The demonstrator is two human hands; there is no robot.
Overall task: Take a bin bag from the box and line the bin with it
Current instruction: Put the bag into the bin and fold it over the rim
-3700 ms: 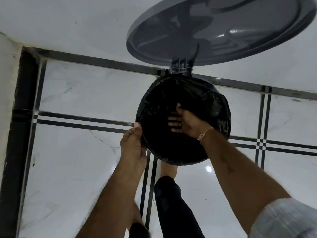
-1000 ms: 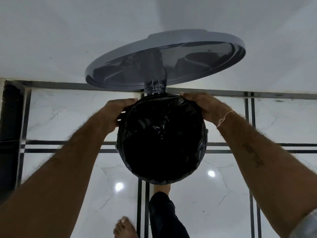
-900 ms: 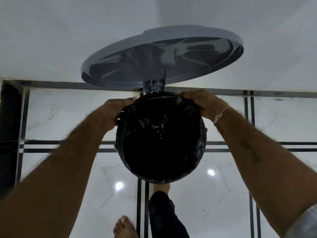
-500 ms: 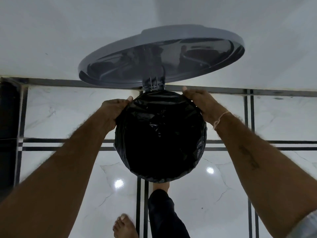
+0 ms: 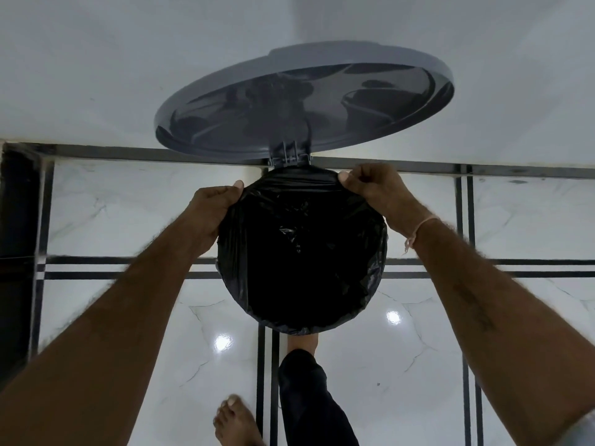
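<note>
Top-down view onto a round pedal bin. Black bin bag (image 5: pixel 302 252) sits in the bin mouth, its edge folded outward over the rim all the way round, so the bin body itself is hidden under plastic. Bag interior reads as one dark hollow with a few glossy creases near the middle.

Grey lid (image 5: pixel 306 98) stands open behind the bin, hinged at the far edge, underside facing the camera, against a white wall.

Left hand (image 5: pixel 212 214) is on the far-left part of the rim, fingers curled shut over the bag edge, thumb tip on top of the plastic. Right hand (image 5: pixel 376 191) is on the far-right part of the rim, closed in a fist-like pinch on the bag edge, thumb pressed down on it. Thin string band on the right wrist. Between the two hands the plastic runs smooth and taut along the back of the rim, just in front of the hinge. Both forearms reach in from the near corners, bin between them.

Right foot (image 5: pixel 302 341), in a dark trouser leg, is at the near base of the bin; probably on the pedal, which the bag overhang hides. Left foot (image 5: pixel 235 423) is bare, flat on the white marble floor (image 5: pixel 112 317) with black inlay lines.
</note>
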